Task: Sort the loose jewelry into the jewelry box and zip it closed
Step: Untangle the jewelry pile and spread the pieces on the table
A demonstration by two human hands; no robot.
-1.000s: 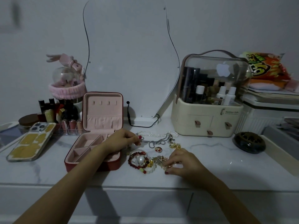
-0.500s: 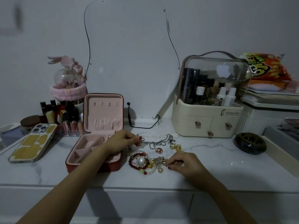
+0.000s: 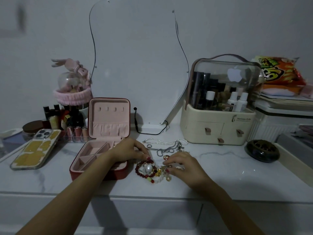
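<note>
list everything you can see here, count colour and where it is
jewelry box: 1, red outside, pink lining, open, left of centre
loose jewelry: 1 heap, red beads, pearl, gold bits, right of the box
chains: pearl strand and silver chain, behind the heap
phone: 1, yellow-patched case, far left
lipsticks and bottles: a cluster, dark and pink, behind the phone
headband: 1, pink, round a clear dome
mirror: 1, wavy outline, at the wall
cosmetics case: 1, cream with clear lid, right
snack bag: 1, orange, far right
round dish: 1, dark, right
left hand: fingertips at the red beads
right hand: fingers in the heap; grip unclear
</note>
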